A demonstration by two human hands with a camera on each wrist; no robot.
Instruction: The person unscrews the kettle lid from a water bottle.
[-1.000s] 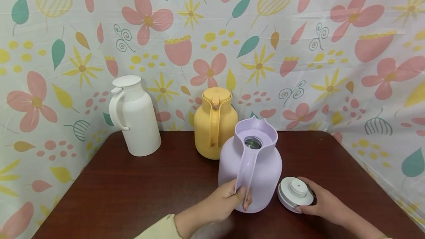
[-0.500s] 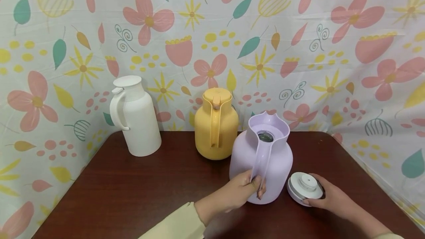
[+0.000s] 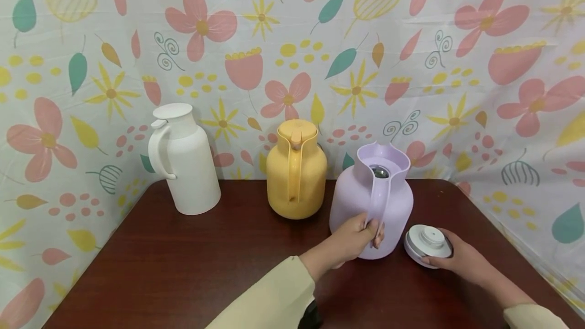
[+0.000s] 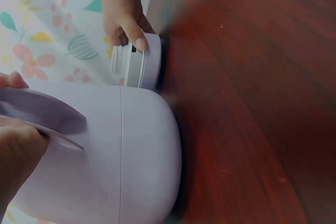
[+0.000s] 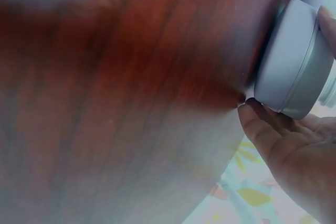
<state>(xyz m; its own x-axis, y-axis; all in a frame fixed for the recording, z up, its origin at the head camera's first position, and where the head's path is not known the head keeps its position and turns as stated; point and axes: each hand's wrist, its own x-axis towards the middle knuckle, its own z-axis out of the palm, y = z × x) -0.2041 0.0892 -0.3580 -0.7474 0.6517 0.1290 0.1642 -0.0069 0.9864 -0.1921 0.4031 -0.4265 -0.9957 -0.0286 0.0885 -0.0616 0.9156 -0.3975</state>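
A lilac thermos jug (image 3: 371,202) stands upright at the right half of the table, its mouth uncovered and the dark inner opening showing. My left hand (image 3: 354,237) grips its handle (image 3: 380,199), thumb and fingers wrapped round it. To the right of the jug, my right hand (image 3: 463,258) holds the round lid (image 3: 427,245) by its sides, between thumb and fingers. This lid is upside down, with the white threaded plug facing up. In the right wrist view the lid (image 5: 294,61) is close over the table, its lilac top facing down.
A yellow thermos jug (image 3: 279,182) with its lid on stands at the back middle of the dark red-brown table (image 3: 192,268). Farther left is a tall white thermos jug (image 3: 194,171), also lidded. Behind the table hangs a flower-patterned cloth (image 3: 292,39).
The lilac jug has moved right and toward the back of the table, with my left hand on its handle. My right hand and the lid have shifted the same way.
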